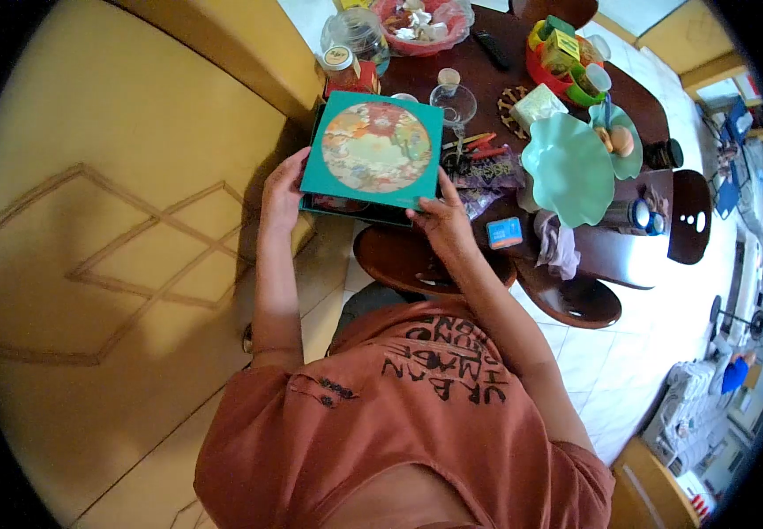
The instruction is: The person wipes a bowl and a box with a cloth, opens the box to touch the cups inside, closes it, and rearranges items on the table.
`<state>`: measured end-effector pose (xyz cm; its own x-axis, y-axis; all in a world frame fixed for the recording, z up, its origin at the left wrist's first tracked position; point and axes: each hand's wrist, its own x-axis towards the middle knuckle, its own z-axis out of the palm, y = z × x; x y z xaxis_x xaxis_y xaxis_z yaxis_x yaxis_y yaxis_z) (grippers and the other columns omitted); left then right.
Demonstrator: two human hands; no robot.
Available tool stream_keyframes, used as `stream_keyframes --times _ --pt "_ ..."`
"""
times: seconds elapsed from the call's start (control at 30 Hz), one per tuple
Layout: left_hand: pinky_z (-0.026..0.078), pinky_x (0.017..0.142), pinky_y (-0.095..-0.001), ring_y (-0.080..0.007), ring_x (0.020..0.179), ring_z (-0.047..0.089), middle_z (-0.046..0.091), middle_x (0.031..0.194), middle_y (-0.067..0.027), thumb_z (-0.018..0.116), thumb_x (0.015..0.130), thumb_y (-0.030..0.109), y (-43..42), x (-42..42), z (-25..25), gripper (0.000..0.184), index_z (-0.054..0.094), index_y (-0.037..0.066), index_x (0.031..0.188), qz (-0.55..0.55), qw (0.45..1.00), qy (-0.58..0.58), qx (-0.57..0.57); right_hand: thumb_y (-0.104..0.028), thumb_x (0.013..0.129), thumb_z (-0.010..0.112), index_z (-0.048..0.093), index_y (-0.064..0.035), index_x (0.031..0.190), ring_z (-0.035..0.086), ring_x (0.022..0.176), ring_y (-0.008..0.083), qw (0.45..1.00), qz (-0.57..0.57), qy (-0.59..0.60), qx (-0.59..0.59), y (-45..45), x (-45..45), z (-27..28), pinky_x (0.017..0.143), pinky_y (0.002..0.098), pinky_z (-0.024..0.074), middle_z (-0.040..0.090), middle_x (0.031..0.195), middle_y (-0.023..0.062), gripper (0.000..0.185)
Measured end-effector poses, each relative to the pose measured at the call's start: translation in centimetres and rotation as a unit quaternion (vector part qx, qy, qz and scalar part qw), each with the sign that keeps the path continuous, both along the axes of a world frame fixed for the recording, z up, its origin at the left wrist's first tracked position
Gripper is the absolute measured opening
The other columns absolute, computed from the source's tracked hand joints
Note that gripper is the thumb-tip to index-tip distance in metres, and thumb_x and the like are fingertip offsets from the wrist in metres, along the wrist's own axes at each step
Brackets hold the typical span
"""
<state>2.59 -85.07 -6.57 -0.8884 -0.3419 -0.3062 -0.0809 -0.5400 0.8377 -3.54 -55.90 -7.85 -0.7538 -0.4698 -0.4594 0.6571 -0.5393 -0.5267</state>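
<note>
A square green gift box [314, 179] with a round floral picture on its top is at the table's near left edge. Its lid sits slightly askew over a dark lower part, which shows along the near and left sides. My left hand [284, 196] grips the box's left side, fingers partly hidden behind it. At the near right corner, my right hand [445, 220] holds the box with the thumb on top and fingers along the side. What lies inside the box is hidden.
Right of the box are a purple packet [492, 172], a blue tin [504, 233] and a scalloped mint-green bowl [568, 167]. A glass cup [453, 104] and a jar [339, 62] stand behind. Brown chairs [570, 298] line the near edge; a yellow wall [134, 176] is at left.
</note>
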Motion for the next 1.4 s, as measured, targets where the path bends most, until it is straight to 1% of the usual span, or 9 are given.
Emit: stream_keyframes --times 0.07,0.13,0.27,0.33,0.97,1.03,1.13,1.33,1.4 --pt "0.045 0.097 -0.0312 -0.0176 0.108 0.060 0.064 0.124 -0.0117 0.059 0.095 0.018 0.1 0.2 -0.7 0.041 0.058 -0.003 0.131 -0.019 0.957 -0.045 -0.287 0.010 0.087 0.054 0.026 -0.0137 0.155 0.063 0.098 0.0234 1.000 0.005 0.016 0.015 -0.8 0.5 -0.5 0.077 0.0338 0.0586 0.054 0.132 0.0120 0.077" --pt "0.048 0.090 -0.0288 -0.0150 0.102 0.062 0.066 0.120 -0.0108 0.064 0.088 0.004 -0.9 0.4 -3.4 0.041 0.060 -0.004 0.128 -0.005 0.952 -0.055 -0.300 0.009 0.086 0.058 0.029 -0.0128 0.154 0.064 0.095 0.0231 0.999 0.013 0.032 0.030 -1.1 0.7 -1.5 0.078 0.0328 0.0573 0.056 0.128 0.0118 0.077" --pt "0.047 0.082 -0.0285 -0.0149 0.089 0.058 0.063 0.100 -0.0052 0.071 0.083 0.002 -0.9 1.1 -5.3 0.045 0.063 0.005 0.127 0.019 0.903 -0.100 -0.418 -0.004 0.078 0.075 0.042 -0.0051 0.148 0.060 0.082 0.0211 0.885 0.076 0.274 0.368 -1.7 0.8 -4.8 0.074 0.0317 0.0518 0.057 0.109 0.0123 0.077" --pt "0.049 0.082 -0.0294 -0.0163 0.092 0.060 0.064 0.107 -0.0086 0.070 0.084 0.002 0.0 1.1 -5.1 0.046 0.063 0.005 0.129 0.036 0.816 -0.096 -0.568 -0.007 0.078 0.076 0.042 -0.0004 0.146 0.057 0.082 0.0232 0.809 0.101 0.334 0.474 -1.8 1.0 -2.4 0.076 0.0361 0.0510 0.052 0.105 0.0138 0.077" --pt "0.045 0.093 -0.0442 -0.0362 0.107 0.055 0.056 0.115 -0.0166 0.074 0.078 0.011 1.3 1.2 -4.3 0.055 0.059 0.003 0.130 -0.020 0.712 -0.138 -0.688 -0.005 0.078 0.065 0.023 0.0049 0.149 0.058 0.093 0.0482 0.673 0.151 0.471 0.549 -1.6 1.2 -1.7 0.074 0.0507 0.0529 0.045 0.115 0.0259 0.083" --pt "0.045 0.097 -0.0439 -0.0366 0.117 0.054 0.055 0.127 -0.0180 0.072 0.078 0.010 2.6 0.3 -3.1 0.058 0.055 0.003 0.133 0.014 0.603 -0.099 -0.791 -0.006 0.079 0.068 0.024 0.0003 0.151 0.057 0.094 0.0455 0.648 0.179 0.464 0.576 -1.6 1.1 -1.2 0.076 0.0502 0.0499 0.047 0.115 0.0237 0.085" --pt "0.042 0.102 -0.0446 -0.0370 0.124 0.050 0.052 0.136 -0.0179 0.071 0.079 0.008 4.3 -2.8 -3.2 0.061 0.052 0.004 0.136 -0.056 0.687 0.015 -0.724 -0.006 0.077 0.066 0.022 -0.0005 0.151 0.059 0.095 0.0454 0.651 0.186 0.496 0.544 -0.8 0.6 -1.7 0.073 0.0507 0.0524 0.047 0.118 0.0235 0.086" --pt "0.029 0.113 -0.0505 -0.0344 0.139 0.037 0.040 0.151 -0.0149 0.064 0.090 0.020 9.5 -9.1 -2.5 0.060 0.043 0.009 0.146 -0.154 0.653 0.122 -0.732 0.004 0.080 0.058 0.051 -0.0073 0.141 0.062 0.072 0.0223 0.826 0.047 0.372 0.422 3.5 -0.5 -5.8 0.068 0.0325 0.0510 0.063 0.093 0.0109 0.062" --pt "0.024 0.115 -0.0521 -0.0333 0.142 0.032 0.036 0.154 -0.0138 0.061 0.093 0.027 10.6 -10.3 -3.1 0.062 0.039 0.010 0.149 -0.167 0.627 0.112 -0.753 0.001 0.081 0.058 0.060 -0.0044 0.129 0.064 0.069 0.0225 0.763 0.030 0.420 0.490 5.2 -0.7 -7.2 0.066 0.0332 0.0519 0.066 0.087 0.0113 0.048"
